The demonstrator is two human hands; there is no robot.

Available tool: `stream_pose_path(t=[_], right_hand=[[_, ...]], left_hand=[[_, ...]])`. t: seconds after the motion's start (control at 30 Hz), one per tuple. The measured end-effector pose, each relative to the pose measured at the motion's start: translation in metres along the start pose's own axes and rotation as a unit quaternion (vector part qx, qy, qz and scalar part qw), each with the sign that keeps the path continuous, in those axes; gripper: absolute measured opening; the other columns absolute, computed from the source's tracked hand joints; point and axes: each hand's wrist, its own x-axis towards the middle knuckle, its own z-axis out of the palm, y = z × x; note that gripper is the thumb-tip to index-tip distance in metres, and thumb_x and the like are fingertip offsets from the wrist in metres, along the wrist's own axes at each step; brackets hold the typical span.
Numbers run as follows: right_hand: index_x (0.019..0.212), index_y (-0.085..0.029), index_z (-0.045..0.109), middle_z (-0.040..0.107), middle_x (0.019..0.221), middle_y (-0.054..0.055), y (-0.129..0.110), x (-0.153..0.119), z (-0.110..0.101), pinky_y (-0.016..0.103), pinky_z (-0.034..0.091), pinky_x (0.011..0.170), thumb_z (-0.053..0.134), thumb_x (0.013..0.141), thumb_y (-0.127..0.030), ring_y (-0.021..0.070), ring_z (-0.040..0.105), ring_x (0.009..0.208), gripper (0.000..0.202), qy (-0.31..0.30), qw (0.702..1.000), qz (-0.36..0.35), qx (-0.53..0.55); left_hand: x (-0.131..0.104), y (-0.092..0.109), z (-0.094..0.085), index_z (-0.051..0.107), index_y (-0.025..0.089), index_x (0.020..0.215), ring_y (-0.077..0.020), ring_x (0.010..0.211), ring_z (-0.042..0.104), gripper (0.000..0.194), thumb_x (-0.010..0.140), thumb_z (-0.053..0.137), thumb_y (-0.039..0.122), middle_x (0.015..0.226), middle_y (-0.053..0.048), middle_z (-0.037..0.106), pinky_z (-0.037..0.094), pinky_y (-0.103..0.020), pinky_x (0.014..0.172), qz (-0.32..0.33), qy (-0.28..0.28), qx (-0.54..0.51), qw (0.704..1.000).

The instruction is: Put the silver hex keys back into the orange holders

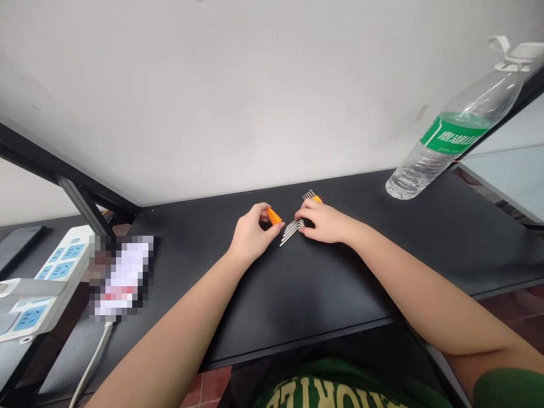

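Over the middle of the black table, my left hand (254, 229) pinches a small orange plastic holder (274, 216) between thumb and fingers. Small holes show along the holder's edge. Just to its right, my right hand (319, 220) is closed on a bunch of silver hex keys (290, 230). Their long ends fan out toward the lower left, and their bends lie at my thumb. Beyond my right fingers, a second orange piece (317, 199) shows with several metal tips sticking out. My fingers hide how it joins the keys. The two hands are a little apart.
A large water bottle (454, 133) with a green label stands at the back right, near the wall (272, 102). To the left lie a blurred-out device (123, 277) with a white cable (96, 357) and a white power strip (59, 272). The black table (297, 300) ends close to my body.
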Motion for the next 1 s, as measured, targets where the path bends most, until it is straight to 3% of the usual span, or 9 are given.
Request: stream_pose_path(t=[0.1, 0.3, 0.47, 0.6, 0.7, 0.83, 1.0], right_hand=[[0.106, -0.02, 0.071, 0.06, 0.116, 0.008, -0.01, -0.002, -0.002, 0.031, 0.047, 0.074, 0.063, 0.092, -0.02, 0.0174, 0.059, 0.084, 0.016, 0.005, 0.999, -0.02, -0.025], [0.09, -0.017, 0.072, 0.059, 0.107, 0.01, -0.021, -0.001, 0.001, 0.033, 0.046, 0.08, 0.059, 0.092, -0.011, 0.0207, 0.059, 0.092, 0.014, 0.002, 0.995, -0.066, -0.071], [0.079, -0.019, 0.063, 0.06, 0.099, 0.009, -0.025, -0.003, -0.003, 0.031, 0.042, 0.071, 0.059, 0.086, -0.007, 0.0194, 0.056, 0.081, 0.014, -0.037, 0.994, -0.051, -0.089], [0.082, -0.021, 0.056, 0.061, 0.092, 0.004, -0.02, -0.006, -0.008, 0.028, 0.036, 0.061, 0.058, 0.084, -0.007, 0.0161, 0.053, 0.072, 0.014, -0.05, 0.997, -0.028, -0.048], [0.086, -0.021, 0.056, 0.063, 0.089, 0.001, -0.012, -0.005, -0.01, 0.027, 0.038, 0.066, 0.056, 0.088, -0.009, 0.0155, 0.054, 0.074, 0.012, -0.018, 0.999, -0.036, 0.019], [0.087, -0.021, 0.057, 0.061, 0.087, 0.0, -0.008, -0.004, -0.013, 0.027, 0.04, 0.07, 0.057, 0.093, -0.015, 0.0148, 0.054, 0.075, 0.008, 0.07, 0.991, -0.049, 0.1], [0.083, -0.021, 0.057, 0.059, 0.085, 0.001, -0.015, -0.005, -0.015, 0.028, 0.041, 0.071, 0.058, 0.094, -0.017, 0.0145, 0.053, 0.073, 0.012, 0.128, 0.982, -0.066, 0.124]], left_hand=[[0.0, 0.001, 0.0, 0.061, 0.025, 0.12, -0.0211, 0.099, 0.072, 0.049, 0.078, 0.08, 0.043, 0.106, -0.003, 0.074, 0.057, -0.037, 0.091, 0.004, 0.001, 0.002, 1.0], [0.001, 0.0, 0.001, 0.06, 0.025, 0.121, -0.0217, 0.1, 0.071, 0.049, 0.079, 0.079, 0.041, 0.107, -0.003, 0.074, 0.056, -0.038, 0.093, 0.008, -0.002, 0.005, 1.0], [0.001, 0.0, 0.0, 0.06, 0.025, 0.121, -0.022, 0.101, 0.071, 0.049, 0.079, 0.079, 0.04, 0.108, -0.003, 0.074, 0.057, -0.038, 0.093, 0.013, -0.003, 0.002, 1.0], [0.0, 0.003, -0.001, 0.06, 0.025, 0.121, -0.0223, 0.101, 0.072, 0.047, 0.079, 0.078, 0.035, 0.108, -0.004, 0.074, 0.057, -0.039, 0.095, 0.016, -0.002, 0.003, 1.0], [0.0, 0.002, -0.001, 0.059, 0.025, 0.122, -0.0219, 0.102, 0.072, 0.046, 0.079, 0.076, 0.029, 0.11, -0.004, 0.074, 0.056, -0.039, 0.096, 0.025, -0.003, 0.006, 1.0], [0.001, 0.0, -0.001, 0.056, 0.025, 0.122, -0.0207, 0.1, 0.071, 0.049, 0.077, 0.075, 0.024, 0.11, -0.004, 0.073, 0.057, -0.037, 0.093, 0.028, 0.004, 0.012, 1.0], [0.0, 0.001, -0.001, 0.054, 0.024, 0.119, -0.0194, 0.092, 0.07, 0.047, 0.078, 0.075, 0.027, 0.102, -0.003, 0.072, 0.057, -0.036, 0.086, 0.022, 0.003, 0.013, 1.0]])
